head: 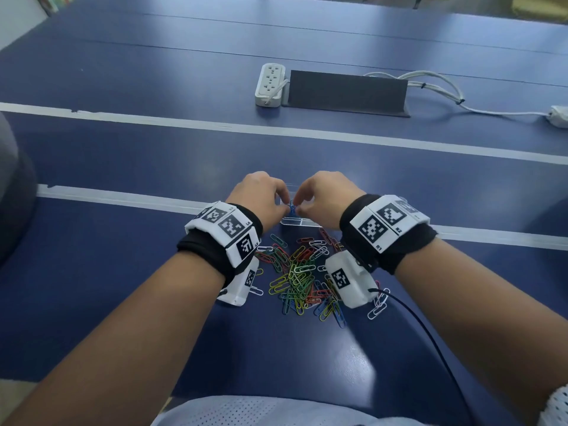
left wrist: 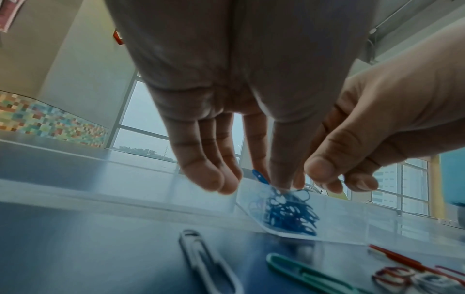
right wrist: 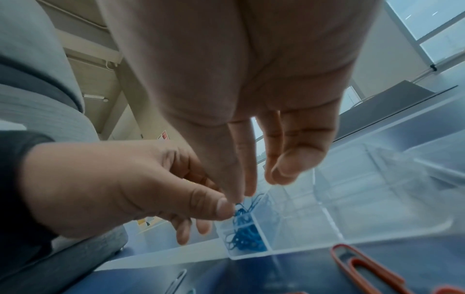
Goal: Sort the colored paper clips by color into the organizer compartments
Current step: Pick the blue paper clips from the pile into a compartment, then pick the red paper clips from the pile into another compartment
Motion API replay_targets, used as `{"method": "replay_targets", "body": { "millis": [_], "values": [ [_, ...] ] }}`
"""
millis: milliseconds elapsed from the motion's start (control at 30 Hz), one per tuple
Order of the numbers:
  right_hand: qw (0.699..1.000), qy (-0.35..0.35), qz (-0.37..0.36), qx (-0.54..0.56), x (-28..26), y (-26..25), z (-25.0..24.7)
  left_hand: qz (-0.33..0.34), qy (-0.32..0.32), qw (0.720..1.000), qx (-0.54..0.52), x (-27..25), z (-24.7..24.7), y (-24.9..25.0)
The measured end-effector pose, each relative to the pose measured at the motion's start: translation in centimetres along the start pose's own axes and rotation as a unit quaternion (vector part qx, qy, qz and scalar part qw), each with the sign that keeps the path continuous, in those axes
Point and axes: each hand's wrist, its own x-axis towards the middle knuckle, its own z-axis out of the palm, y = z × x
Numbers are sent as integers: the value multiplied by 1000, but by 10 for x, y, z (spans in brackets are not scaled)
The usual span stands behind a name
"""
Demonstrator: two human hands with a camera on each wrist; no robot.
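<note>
**A:** From the head view first?

**B:** Clear plastic organizer [head: 299, 222] on the blue table [head: 123, 149], mostly hidden under both hands. Blue paper clips [head: 292, 210] visible in one compartment between the hands. Left hand [head: 256, 195] and right hand [head: 327, 195] curled over that compartment, fingertips meeting at a tangle of blue clips. Loose pile of mixed paper clips [head: 302, 278] just in front of the organizer: yellow, green, red, blue, white.

**A:** Any writing?

**B:** Square coded markers on the wrist bands [head: 385, 222]; "R1" and "R2" readable on the right one. Small letters on the left band too blurred to read. White power strip [head: 270, 84] farther back, no legible text.

**A:** Left wrist view?

**B:** Heap of blue clips [left wrist: 289, 214] inside a clear-walled corner compartment. Thumb and forefinger of the left hand pinching at the top of the heap, other fingers [left wrist: 211, 175] pressed together and hanging down. On the table in front: a white clip [left wrist: 206, 262], a green clip [left wrist: 302, 272], red ones to the right.

**A:** Right wrist view?

**B:** Same compartment at the organizer's near left corner, full of blue clips; neighbouring compartments clear. Right thumb and forefinger pinching blue clips against the left thumb [right wrist: 201, 204]. An orange-red clip [right wrist: 365, 266] on the table, outside the organizer.
</note>
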Motion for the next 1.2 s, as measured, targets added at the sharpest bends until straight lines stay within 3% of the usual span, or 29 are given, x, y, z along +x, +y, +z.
{"method": "replay_targets", "body": {
  "millis": [133, 633, 833, 1033, 1200],
  "values": [
    [1000, 14, -4, -10, 3, 1, 3, -11, 21, 999, -25, -1, -3, -1],
    [999, 26, -9, -39, 10, -3, 8, -35, -4, 997, -70, -1, -4, 4],
    [999, 14, -26, -24, 5, 1, 3, -51, -10, 998, -28, 3, -1, 4],
    [998, -10, -56, -38, 2, 6, 2, -48, -17, 996, -67, -2, -2, -1],
    [989, -52, -77, -112, -1, 3, 4, -42, -1, 998, -54, -9, -10, -7]
  ]
}}
